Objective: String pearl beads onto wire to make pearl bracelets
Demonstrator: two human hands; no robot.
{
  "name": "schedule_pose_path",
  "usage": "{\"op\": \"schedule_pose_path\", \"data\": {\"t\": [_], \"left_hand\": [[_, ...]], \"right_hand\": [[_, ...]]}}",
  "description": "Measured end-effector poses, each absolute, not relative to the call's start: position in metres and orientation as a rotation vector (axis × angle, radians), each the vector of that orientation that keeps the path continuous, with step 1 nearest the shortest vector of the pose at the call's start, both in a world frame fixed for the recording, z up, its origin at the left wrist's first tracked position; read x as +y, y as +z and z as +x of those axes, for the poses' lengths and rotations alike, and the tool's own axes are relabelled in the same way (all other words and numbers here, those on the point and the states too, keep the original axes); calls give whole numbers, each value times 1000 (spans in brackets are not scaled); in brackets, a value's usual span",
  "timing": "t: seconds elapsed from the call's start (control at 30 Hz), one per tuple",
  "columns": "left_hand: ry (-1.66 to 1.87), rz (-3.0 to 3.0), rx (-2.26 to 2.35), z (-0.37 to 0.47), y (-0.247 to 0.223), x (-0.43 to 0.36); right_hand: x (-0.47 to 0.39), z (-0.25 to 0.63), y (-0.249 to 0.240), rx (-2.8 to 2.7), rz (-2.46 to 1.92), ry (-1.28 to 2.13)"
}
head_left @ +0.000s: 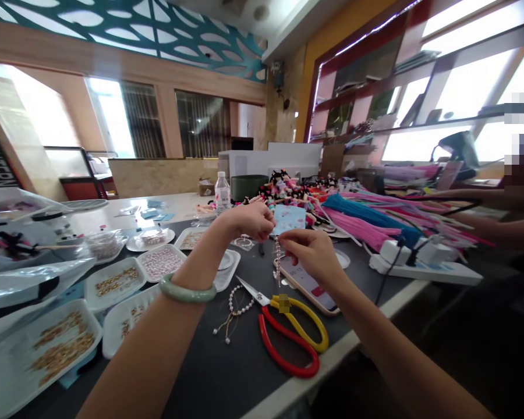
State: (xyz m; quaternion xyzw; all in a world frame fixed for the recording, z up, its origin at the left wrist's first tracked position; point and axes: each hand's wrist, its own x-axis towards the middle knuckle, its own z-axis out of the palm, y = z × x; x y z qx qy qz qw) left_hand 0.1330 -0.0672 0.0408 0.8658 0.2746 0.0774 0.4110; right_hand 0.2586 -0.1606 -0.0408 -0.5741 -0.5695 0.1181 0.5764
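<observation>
My left hand [257,222], closed with the fingertips pinched together, is raised over the table; what it pinches is too small to make out. Close beside it, my right hand [309,251] pinches the upper end of a pink beaded strand [278,259], which hangs down over a phone [317,291]. Behind the fingertips shows a light blue patterned card [289,218]; I cannot tell if a hand touches it. Below the hands lie scissors [267,304] with one red and one yellow handle. To their left rests a white beaded bracelet [232,302] with loose cord ends.
White trays of gold pieces [91,344] and a tray of pink beads [160,247] line the left side. At the back stand a water bottle [222,195] and a heap of small dolls [283,189]. A power strip [428,270] and another person's arm [475,224] are at right.
</observation>
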Motion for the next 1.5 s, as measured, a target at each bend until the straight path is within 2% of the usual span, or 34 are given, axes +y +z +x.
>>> {"op": "schedule_pose_path", "data": {"t": [0.6, 0.97, 1.1, 1.33, 1.5], "left_hand": [[137, 2055, 654, 137, 35, -66], [220, 2036, 642, 137, 35, -70], [238, 2056, 648, 138, 35, -71], [260, 2051, 693, 140, 33, -69], [261, 2045, 670, 139, 31, -67]], "right_hand": [[-159, 260, -42, -1336, -1405, 283], [-154, 262, -45, -1373, -1315, 418], [-154, 262, -45, -1411, -1378, 319], [-158, 254, -45, -1458, -1438, -106], [-160, 253, -46, -1479, -1439, -235]]}}
